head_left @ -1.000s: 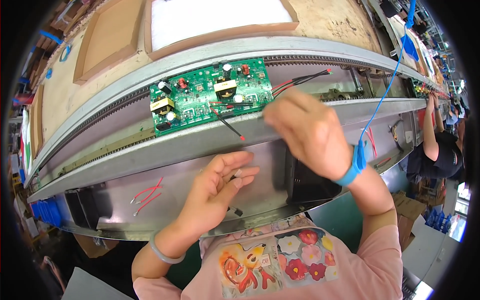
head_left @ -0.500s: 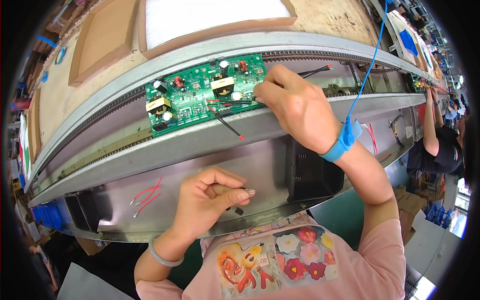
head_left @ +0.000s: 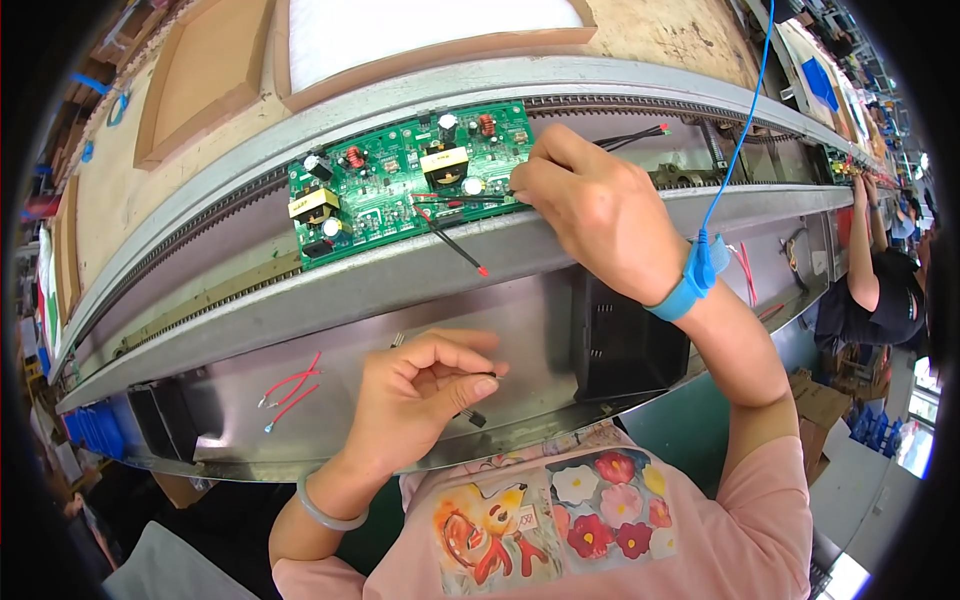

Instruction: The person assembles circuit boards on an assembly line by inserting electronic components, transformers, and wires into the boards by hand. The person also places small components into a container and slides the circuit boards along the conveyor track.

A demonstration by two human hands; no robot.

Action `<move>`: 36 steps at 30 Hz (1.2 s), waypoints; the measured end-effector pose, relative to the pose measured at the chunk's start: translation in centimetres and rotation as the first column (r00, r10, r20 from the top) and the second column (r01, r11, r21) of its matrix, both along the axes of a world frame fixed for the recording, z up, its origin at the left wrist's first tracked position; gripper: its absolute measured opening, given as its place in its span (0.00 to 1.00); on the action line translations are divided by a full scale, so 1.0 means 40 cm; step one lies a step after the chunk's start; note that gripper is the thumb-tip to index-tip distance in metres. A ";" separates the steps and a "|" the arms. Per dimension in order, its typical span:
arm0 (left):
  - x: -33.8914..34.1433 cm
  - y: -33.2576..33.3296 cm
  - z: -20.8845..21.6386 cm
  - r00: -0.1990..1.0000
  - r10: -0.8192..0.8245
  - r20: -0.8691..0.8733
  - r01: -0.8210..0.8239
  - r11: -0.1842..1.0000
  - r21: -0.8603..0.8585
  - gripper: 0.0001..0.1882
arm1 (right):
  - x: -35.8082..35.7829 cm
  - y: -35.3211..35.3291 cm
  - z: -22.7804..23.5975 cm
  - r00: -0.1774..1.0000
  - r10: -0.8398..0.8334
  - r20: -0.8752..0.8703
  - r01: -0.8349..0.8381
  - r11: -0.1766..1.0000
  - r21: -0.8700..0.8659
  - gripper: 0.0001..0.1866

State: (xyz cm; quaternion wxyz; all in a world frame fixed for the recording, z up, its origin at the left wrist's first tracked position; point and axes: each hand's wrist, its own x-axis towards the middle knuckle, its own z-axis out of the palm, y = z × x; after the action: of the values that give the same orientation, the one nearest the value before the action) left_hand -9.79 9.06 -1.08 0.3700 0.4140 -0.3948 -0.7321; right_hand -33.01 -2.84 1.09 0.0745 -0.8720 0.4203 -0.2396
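A green circuit board lies across the metal rails of the line, with yellow-wrapped transformers, capacitors and coils on it. My right hand is at the board's right end, thumb and fingers pinched together at its edge; whatever is between the fingertips is hidden. Black leads with red tips hang from the board over the near rail. Below, above the metal trough, my left hand is curled around small black parts with metal legs. One black part pokes out beneath the fingers.
Red wires lie in the trough to the left. A black bin stands in it at right. Blue cord runs up from my right wrist strap. Cardboard trays sit beyond the rails. Another person works far right.
My left fingers have shifted, and the silver legs at the thumb tip now hardly show. My right hand stays at the board's right end with little movement.
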 end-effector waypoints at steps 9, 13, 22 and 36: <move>-0.002 -0.004 0.012 0.999 -0.040 -0.029 0.042 0.994 0.096 0.10 | -0.004 -0.004 0.008 0.997 0.044 -0.062 -0.044 0.999 0.002 0.06; -0.004 0.002 0.009 0.999 0.006 0.048 -0.006 1.000 0.019 0.13 | -0.010 0.002 0.007 0.986 0.082 -0.147 -0.080 0.997 0.015 0.08; -0.006 -0.001 0.006 0.987 0.156 -0.048 -0.154 0.987 0.038 0.09 | 0.013 0.139 0.049 0.930 0.228 0.290 -0.323 0.883 0.340 0.09; 0.002 0.027 0.010 0.879 0.157 0.450 0.101 0.862 -0.497 0.21 | 0.024 0.154 0.047 0.924 0.249 0.292 -0.347 0.865 0.361 0.08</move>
State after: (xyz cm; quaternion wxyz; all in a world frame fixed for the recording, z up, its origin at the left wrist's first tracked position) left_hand -9.72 10.13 -0.66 0.3681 0.4747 -0.6449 -0.4726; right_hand -32.07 3.33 2.96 0.3397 -0.8572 0.3081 -0.2341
